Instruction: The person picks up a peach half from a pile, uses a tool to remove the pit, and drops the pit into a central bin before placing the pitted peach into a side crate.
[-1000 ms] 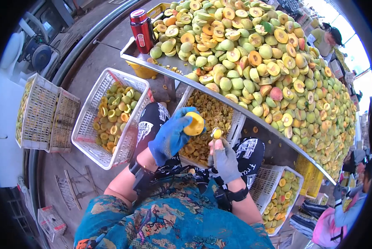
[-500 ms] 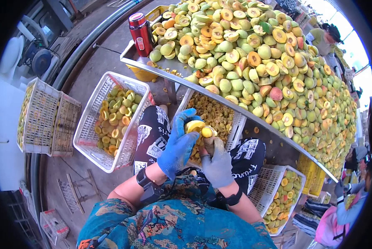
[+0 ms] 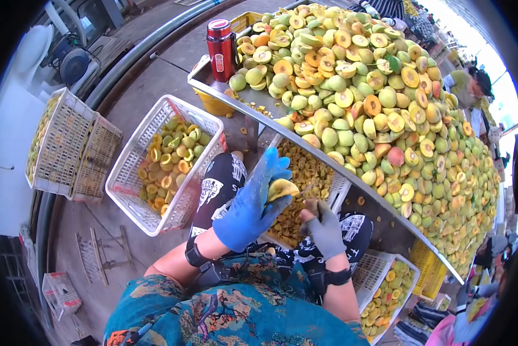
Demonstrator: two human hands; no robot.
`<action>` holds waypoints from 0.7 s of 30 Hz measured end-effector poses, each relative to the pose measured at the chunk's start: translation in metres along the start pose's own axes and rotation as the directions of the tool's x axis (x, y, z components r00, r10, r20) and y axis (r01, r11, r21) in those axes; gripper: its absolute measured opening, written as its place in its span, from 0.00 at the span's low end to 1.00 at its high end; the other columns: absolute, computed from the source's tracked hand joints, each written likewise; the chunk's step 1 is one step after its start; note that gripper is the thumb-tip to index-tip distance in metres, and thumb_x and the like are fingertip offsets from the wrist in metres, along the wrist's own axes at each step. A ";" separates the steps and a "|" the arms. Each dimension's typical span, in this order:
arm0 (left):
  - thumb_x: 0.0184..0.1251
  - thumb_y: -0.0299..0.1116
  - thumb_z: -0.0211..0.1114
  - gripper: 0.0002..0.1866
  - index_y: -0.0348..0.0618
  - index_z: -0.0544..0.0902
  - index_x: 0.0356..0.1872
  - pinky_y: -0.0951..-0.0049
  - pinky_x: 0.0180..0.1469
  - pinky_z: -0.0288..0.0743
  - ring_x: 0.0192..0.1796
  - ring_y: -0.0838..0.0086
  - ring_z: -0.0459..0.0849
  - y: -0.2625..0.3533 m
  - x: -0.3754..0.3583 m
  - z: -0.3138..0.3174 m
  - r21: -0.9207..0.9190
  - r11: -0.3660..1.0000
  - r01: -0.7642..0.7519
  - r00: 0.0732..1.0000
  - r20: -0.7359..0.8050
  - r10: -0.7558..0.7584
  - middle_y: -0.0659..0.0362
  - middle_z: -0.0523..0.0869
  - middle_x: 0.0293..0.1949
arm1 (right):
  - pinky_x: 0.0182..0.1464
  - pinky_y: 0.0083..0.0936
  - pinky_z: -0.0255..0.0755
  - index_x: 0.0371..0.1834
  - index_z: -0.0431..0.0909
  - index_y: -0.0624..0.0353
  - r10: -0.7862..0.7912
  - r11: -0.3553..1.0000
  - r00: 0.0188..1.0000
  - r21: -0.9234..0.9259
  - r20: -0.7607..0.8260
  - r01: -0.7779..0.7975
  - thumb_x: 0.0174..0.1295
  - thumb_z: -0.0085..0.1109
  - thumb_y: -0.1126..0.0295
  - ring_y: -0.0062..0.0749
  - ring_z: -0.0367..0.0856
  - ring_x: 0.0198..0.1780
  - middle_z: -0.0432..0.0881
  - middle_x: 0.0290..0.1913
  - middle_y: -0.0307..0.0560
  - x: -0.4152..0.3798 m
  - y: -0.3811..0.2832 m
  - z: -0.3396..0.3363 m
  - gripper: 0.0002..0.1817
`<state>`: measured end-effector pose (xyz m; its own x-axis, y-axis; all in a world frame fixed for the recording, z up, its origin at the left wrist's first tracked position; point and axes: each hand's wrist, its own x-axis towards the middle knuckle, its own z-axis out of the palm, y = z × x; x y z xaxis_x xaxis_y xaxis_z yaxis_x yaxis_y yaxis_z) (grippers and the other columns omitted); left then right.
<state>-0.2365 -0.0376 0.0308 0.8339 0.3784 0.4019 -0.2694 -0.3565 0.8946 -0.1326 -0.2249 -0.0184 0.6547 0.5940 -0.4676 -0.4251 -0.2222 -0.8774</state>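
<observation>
My left hand (image 3: 244,210), in a blue glove, holds a yellow peach half (image 3: 282,189) between thumb and fingers. Just right of it is my right hand (image 3: 326,230) in a grey glove, apart from the fruit. Its fingers are curled in, and whatever they grip is hidden. Below both hands, between my knees, a white crate (image 3: 341,190) contains brownish pits and scraps (image 3: 305,176). Left of my leg, another white crate (image 3: 117,181) holds pitted peach halves (image 3: 169,161).
A metal table (image 3: 351,176) bears a large heap of halved peaches (image 3: 357,92). On its left corner stands a red thermos (image 3: 221,52). Crates of fruit (image 3: 62,141) stand far left, another crate (image 3: 371,274) at lower right. A co-worker (image 3: 469,86) is across the table.
My right hand has drawn away from the peach half, down and to the right. The pit seen between my hands is gone from view. My left hand keeps the half.
</observation>
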 end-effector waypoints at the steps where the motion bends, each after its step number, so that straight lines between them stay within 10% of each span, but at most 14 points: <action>1: 0.64 0.20 0.65 0.43 0.40 0.49 0.75 0.63 0.61 0.74 0.64 0.60 0.77 0.001 0.000 -0.004 0.117 0.991 -0.063 0.997 0.051 0.058 0.45 0.72 0.65 | 0.40 0.26 0.77 0.54 0.75 0.65 -0.178 0.932 0.983 -0.327 -0.046 0.154 0.64 0.63 0.65 0.30 0.84 0.38 0.84 0.40 0.47 0.000 0.000 0.000 0.19; 2: 0.64 0.20 0.65 0.42 0.40 0.51 0.75 0.63 0.60 0.75 0.64 0.59 0.77 0.001 0.000 -0.009 0.230 0.964 -0.131 0.988 0.109 0.109 0.45 0.73 0.64 | 0.44 0.29 0.76 0.55 0.75 0.66 -0.358 0.739 0.933 -0.619 -0.029 0.265 0.62 0.65 0.65 0.35 0.84 0.39 0.84 0.41 0.49 0.000 0.001 0.000 0.22; 8: 0.58 0.21 0.69 0.36 0.39 0.65 0.68 0.62 0.64 0.73 0.64 0.56 0.76 -0.012 0.005 -0.015 0.333 0.865 -0.376 0.926 0.167 0.339 0.47 0.77 0.61 | 0.43 0.26 0.74 0.56 0.75 0.66 -0.363 0.884 0.924 -0.359 -0.118 0.301 0.62 0.65 0.64 0.30 0.80 0.38 0.83 0.38 0.47 -0.013 -0.022 -0.003 0.23; 10: 0.58 0.20 0.65 0.27 0.39 0.73 0.61 0.59 0.68 0.68 0.66 0.52 0.74 0.002 0.009 -0.024 -0.130 0.910 0.395 0.918 0.017 -0.396 0.47 0.77 0.60 | 0.43 0.27 0.74 0.56 0.75 0.66 -0.385 0.824 0.913 -0.496 -0.134 0.275 0.62 0.65 0.64 0.30 0.81 0.40 0.82 0.38 0.46 -0.014 -0.044 -0.005 0.23; 11: 0.59 0.19 0.62 0.25 0.40 0.74 0.60 0.59 0.69 0.65 0.66 0.52 0.72 -0.007 0.012 -0.038 0.482 0.859 0.174 0.983 -0.026 -0.184 0.47 0.77 0.61 | 0.43 0.30 0.75 0.56 0.74 0.66 -0.354 0.824 0.911 -0.531 -0.210 0.198 0.60 0.66 0.63 0.36 0.83 0.41 0.82 0.38 0.49 -0.010 -0.050 -0.009 0.25; 12: 0.60 0.18 0.59 0.23 0.40 0.76 0.59 0.58 0.70 0.63 0.67 0.52 0.71 -0.021 0.016 -0.062 0.901 0.427 -0.073 0.997 0.061 0.042 0.46 0.76 0.61 | 0.44 0.37 0.75 0.53 0.75 0.67 -0.464 0.680 0.865 -0.702 -0.191 0.210 0.58 0.68 0.61 0.49 0.83 0.42 0.83 0.39 0.56 0.002 -0.040 -0.031 0.25; 13: 0.59 0.20 0.60 0.24 0.41 0.76 0.60 0.58 0.71 0.60 0.69 0.50 0.69 -0.051 0.013 -0.090 0.739 0.641 0.207 0.971 -0.233 -0.045 0.43 0.74 0.63 | 0.45 0.40 0.75 0.51 0.75 0.66 -0.558 0.630 0.805 -0.735 -0.204 0.250 0.57 0.68 0.60 0.54 0.82 0.43 0.82 0.40 0.59 0.009 -0.035 -0.045 0.25; 16: 0.57 0.35 0.69 0.29 0.40 0.75 0.61 0.55 0.70 0.60 0.69 0.47 0.67 -0.048 -0.001 -0.147 0.953 -0.014 0.302 0.920 -0.295 -0.257 0.46 0.70 0.69 | 0.46 0.46 0.74 0.48 0.75 0.65 -0.670 0.487 0.696 -0.861 -0.260 0.148 0.56 0.69 0.59 0.61 0.79 0.45 0.80 0.43 0.61 0.039 -0.048 -0.082 0.24; 21: 0.56 0.39 0.71 0.31 0.41 0.74 0.62 0.51 0.70 0.58 0.69 0.47 0.66 -0.047 -0.002 -0.130 0.966 0.085 0.243 0.951 -0.220 -0.217 0.46 0.68 0.70 | 0.45 0.46 0.76 0.52 0.73 0.56 -0.756 0.293 0.625 -0.954 -0.194 0.057 0.56 0.67 0.55 0.56 0.82 0.44 0.81 0.45 0.57 0.107 -0.080 -0.108 0.25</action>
<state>-0.2880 0.0897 0.0138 0.7455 0.6254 0.2307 0.6453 -0.7638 -0.0150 0.0390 -0.2274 -0.0093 0.8521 0.3888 0.3504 0.5096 -0.7689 -0.3860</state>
